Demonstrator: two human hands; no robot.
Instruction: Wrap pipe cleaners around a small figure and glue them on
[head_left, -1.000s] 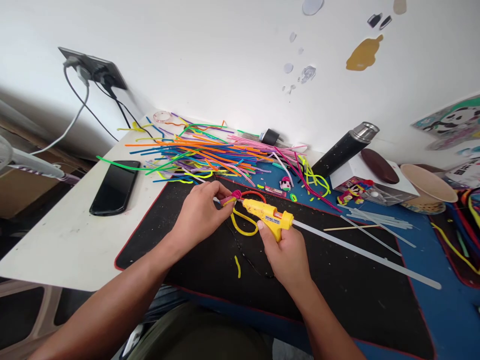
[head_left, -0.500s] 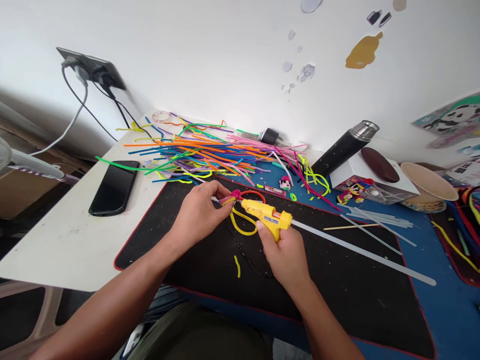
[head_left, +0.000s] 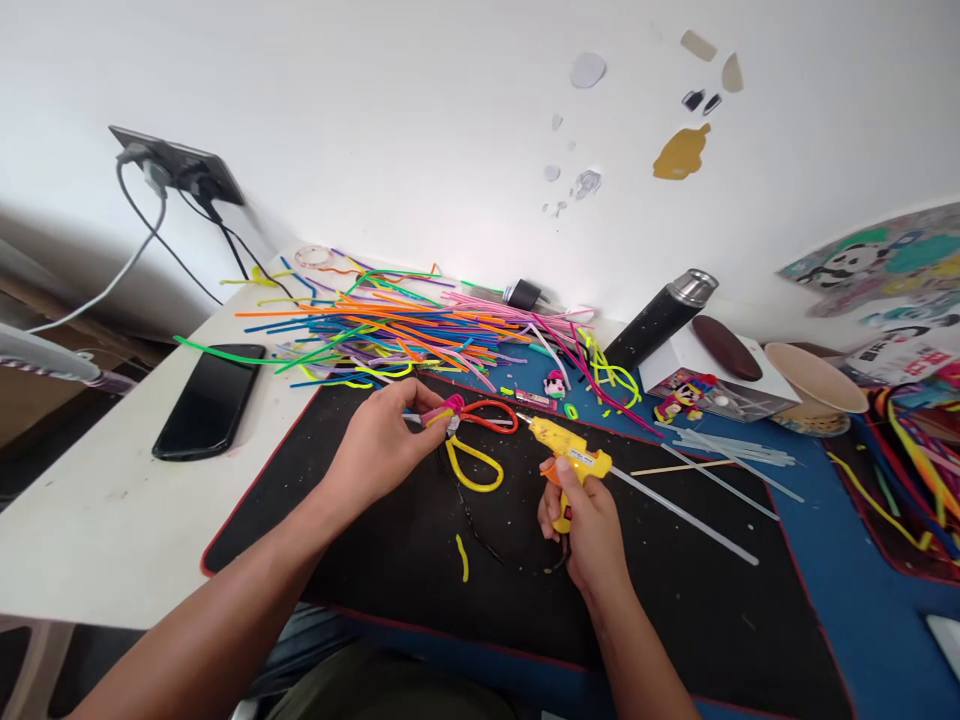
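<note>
My left hand (head_left: 390, 440) pinches a small pipe-cleaner piece (head_left: 454, 404), pink with yellow, between thumb and fingertips. From it spread a red loop (head_left: 491, 408) and a yellow loop (head_left: 480, 487), over the black mat. Part of the piece is hidden by my fingers. My right hand (head_left: 592, 515) grips the handle of a yellow glue gun (head_left: 559, 440), fingers around its orange trigger. The nozzle points left, close to the red loop and apart from the pink piece. A long translucent glue stick (head_left: 686, 515) sticks out of the gun's back.
Many coloured pipe cleaners (head_left: 390, 325) lie heaped along the wall. A phone (head_left: 210, 400) rests at left. On the right are a black flask (head_left: 652, 325), a white box (head_left: 739, 375), a bowl (head_left: 817, 385) and loose glue sticks (head_left: 731, 447). A yellow scrap (head_left: 462, 558) lies on the mat (head_left: 360, 545).
The glue gun has drawn back to the right, its nozzle now away from the pink piece. The left hand still holds the piece, and the view has shifted a little.
</note>
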